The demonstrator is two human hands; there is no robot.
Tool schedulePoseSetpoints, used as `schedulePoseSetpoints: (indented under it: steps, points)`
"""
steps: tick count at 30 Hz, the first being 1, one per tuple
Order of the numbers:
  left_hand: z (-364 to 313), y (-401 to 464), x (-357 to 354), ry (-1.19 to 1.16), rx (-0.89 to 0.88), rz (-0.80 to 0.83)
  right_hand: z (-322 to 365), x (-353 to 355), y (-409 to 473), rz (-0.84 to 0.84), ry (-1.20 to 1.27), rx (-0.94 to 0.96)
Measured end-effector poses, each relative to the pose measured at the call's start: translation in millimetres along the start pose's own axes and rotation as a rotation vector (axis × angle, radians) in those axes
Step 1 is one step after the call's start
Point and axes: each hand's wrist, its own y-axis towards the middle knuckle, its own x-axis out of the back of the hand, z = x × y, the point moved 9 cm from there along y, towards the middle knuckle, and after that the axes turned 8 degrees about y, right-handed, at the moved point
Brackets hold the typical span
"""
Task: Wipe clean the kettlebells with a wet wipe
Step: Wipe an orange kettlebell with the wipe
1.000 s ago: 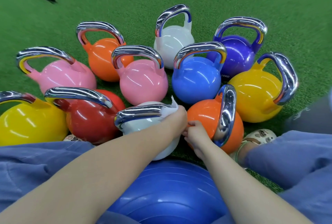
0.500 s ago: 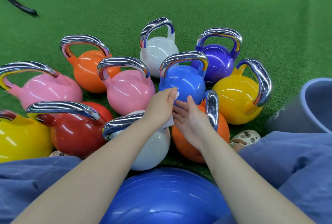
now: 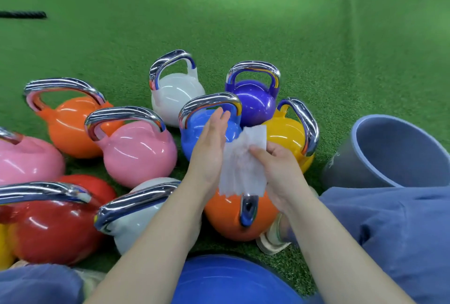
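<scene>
Right hand (image 3: 280, 169): fingers curled, grip pinched on the right edge of the wet wipe (image 3: 243, 164). The wipe is spread out, crumpled, held in the air between both hands. Left hand (image 3: 210, 147): flat, fingers extended and together, palm facing right against the wipe's left edge; grip released, nothing grasped. Both forearms bare, reaching forward from the lower edge of the view and converging.

The wipe hangs above the near orange kettlebell (image 3: 229, 218) and in front of the blue kettlebell (image 3: 194, 135). The yellow kettlebell (image 3: 287, 138) sits just behind the right hand. Pink, white, purple and red kettlebells cluster around on the green turf (image 3: 243, 11). A grey bucket (image 3: 389, 152) stands right.
</scene>
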Motion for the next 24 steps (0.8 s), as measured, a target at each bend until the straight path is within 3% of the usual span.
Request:
schedulePoseSetpoints:
  steps: [4,7,9,13,15,18,22,24]
  points:
    - [21.7,-4.9,16.7,0.031,0.094,-0.087,8.2,14.6,4.0,0.031,0.020,-0.025]
    - [42.2,-7.5,8.6,-0.015,0.228,0.016,13.0,21.4,5.5,0.056,-0.002,-0.020]
    - [43.2,-10.7,1.2,-0.054,0.229,0.084,18.9,17.8,5.2,0.144,-0.054,-0.019]
    - [26.5,-10.8,-3.7,0.099,0.072,0.184,36.1,-2.5,-0.2,0.384,-0.510,0.025]
    - [23.5,-14.3,-8.6,0.189,0.054,0.245,33.9,-9.4,-0.7,0.445,-0.626,0.013]
    - [30.8,-13.7,-1.4,0.253,0.049,0.164,33.9,-4.6,10.2,0.315,-0.696,0.080]
    - [50.4,-14.6,10.5,0.267,0.097,-0.010,51.0,20.4,14.1,-0.141,-0.984,0.337]
    - [54.4,-12.2,11.7,0.342,0.080,-0.049,62.7,23.6,-5.8,-0.287,-0.852,0.496]
